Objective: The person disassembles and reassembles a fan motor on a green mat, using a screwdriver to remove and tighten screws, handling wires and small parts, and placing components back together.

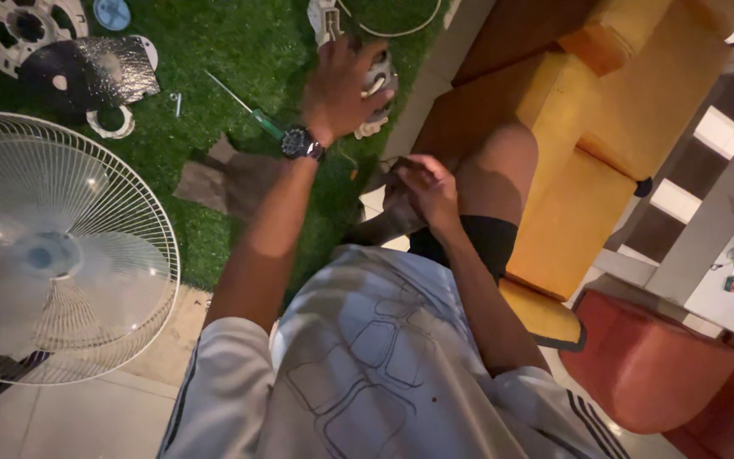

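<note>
White plastic part (377, 89), lying on the green artificial turf (239, 42) at the turf's edge nearest the yellow sofa (613, 110). Left hand (339, 85), fingers spread and palm down, covers the part from the side away from the sofa; the fingertips rest on it or just over it, and whether they have closed on it cannot be told. The part shows only past the fingers, so its long axis cannot be read; what shows runs up and down the view. A black wristwatch (302, 144) sits on that wrist.

Right hand (426, 189), curled loosely near the bare knee (503, 161), lies sofa-side of the part and well short of it; it pinches or cups something small and dark, too dim to name. The left hand is the nearer of the two to the part.

Taken from the part: a screwdriver with a green handle (252, 112) lies just beyond the left wrist, on the side away from the sofa, its shaft slanting away. A white cord (392, 30) loops just above, with another pale piece (326, 19) beside it. Farther from the sofa lie a dark round plate (87, 76), a white ring (110, 123), a white slotted housing (27, 25) and a small blue cap (112, 13). A brown cloth (231, 178) lies under the forearm. A white caged fan (53, 246) stands farthest off, at the turf's near edge. Nothing lies between the left hand and the part
</note>
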